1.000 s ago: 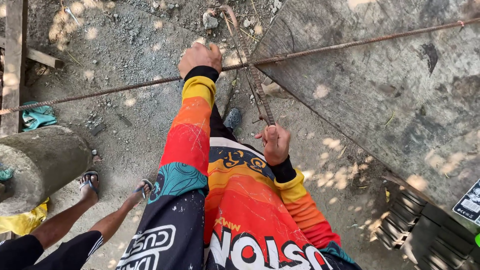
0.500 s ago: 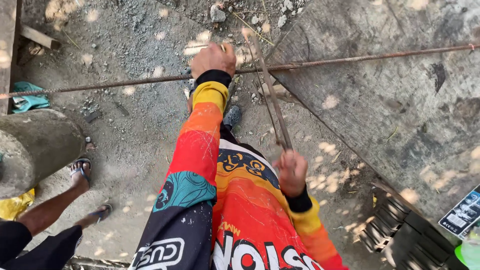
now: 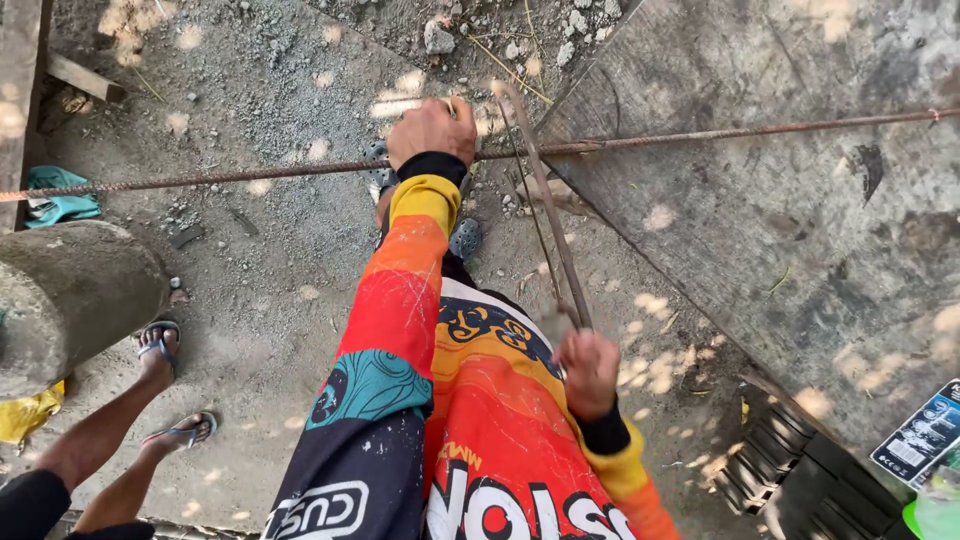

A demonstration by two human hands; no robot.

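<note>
Left hand [image 3: 432,130] wrapped tight on long rusty bumpy rod [image 3: 700,134], right hand [image 3: 588,368] gripping thin metal saw [image 3: 545,205], gritty ground [image 3: 250,270] below

Outdoor construction site: long rusty steel rebar [image 3: 700,135] spans bare gravelly dirt ground [image 3: 270,250]; grey concrete cylinder [image 3: 70,290] below its left end, weathered plywood sheet [image 3: 800,220] under its right.

The left hand [image 3: 432,130], at twelve o'clock, grips a long rusty rebar [image 3: 700,134] running nine to three. The right hand [image 3: 588,368], near five o'clock, holds a thin metal tool [image 3: 545,200], possibly a hacksaw, reaching up to the bar. Another person's sandalled feet [image 3: 165,385] stand at eight o'clock.
</note>
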